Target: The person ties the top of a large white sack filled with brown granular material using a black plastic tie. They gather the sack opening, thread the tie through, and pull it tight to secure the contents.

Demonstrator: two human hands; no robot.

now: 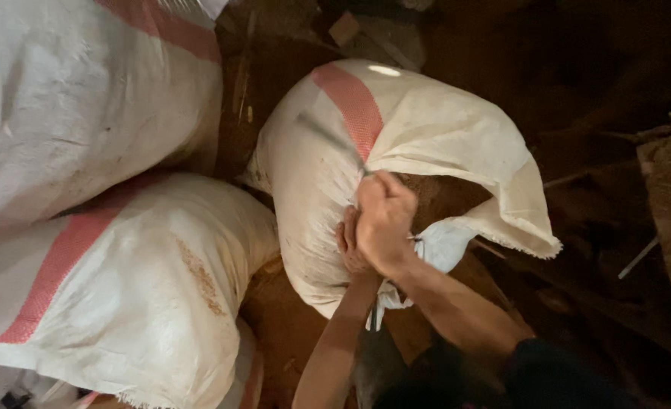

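Three white woven sacks with pink stripes on a dark earthen floor; one in hand. Centre sack [328, 182]: full, lying with its long axis running from upper left, at the stripe, to lower right, where the open mouth [445, 198] faces the person and shows brown fill. Right hand [384, 223]: fisted tight on the gathered mouth cloth, at the near left edge of the opening, above the other hand. Left hand [350, 246]: just under and touching the right, fingers curled into the same cloth; how firmly it holds cannot be told. Both hands sit on the sack's near end, the bulk lying away and leftward. Loose flap [524, 220]: hangs right of the grip. Two further sacks, upper left [93, 98] and lower left [131, 288], touching each other, apart from the hands.
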